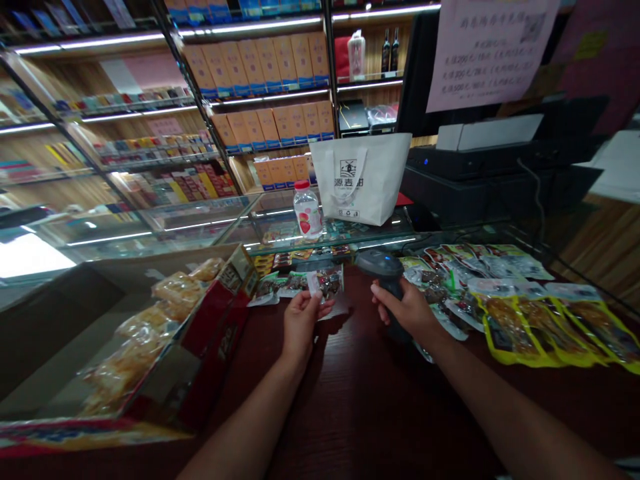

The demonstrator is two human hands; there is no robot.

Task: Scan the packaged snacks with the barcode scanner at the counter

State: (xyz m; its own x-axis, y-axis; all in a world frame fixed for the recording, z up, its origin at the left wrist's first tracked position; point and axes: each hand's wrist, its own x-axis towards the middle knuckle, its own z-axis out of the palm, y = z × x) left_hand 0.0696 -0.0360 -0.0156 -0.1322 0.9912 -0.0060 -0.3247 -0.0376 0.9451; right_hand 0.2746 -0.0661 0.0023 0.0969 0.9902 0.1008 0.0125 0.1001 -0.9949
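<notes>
A small clear packet (331,283) is pinched between the thumb and fingertips of the left hand (301,320), nearly closed, near the far edge of a dark wood tabletop (350,407). By the right hand (411,308), its fingers wrapped around the grip, a handheld scanner (380,264) is held with its head angled toward the packet.

The packet's near corner is covered by the fingers, and its print cannot be read. Much of the scanner's grip is hidden by the right hand. Both forearms are cut off at the bottom of the view, as are the left side of an open cardboard box (213,347) and the end of the rightmost yellow-edged pouch (600,320).

The tabletop's left side is taken up by the box, its far right by pouches; bare wood is left between them, toward the near edge. The far edge is bordered by a glass counter (240,223).
</notes>
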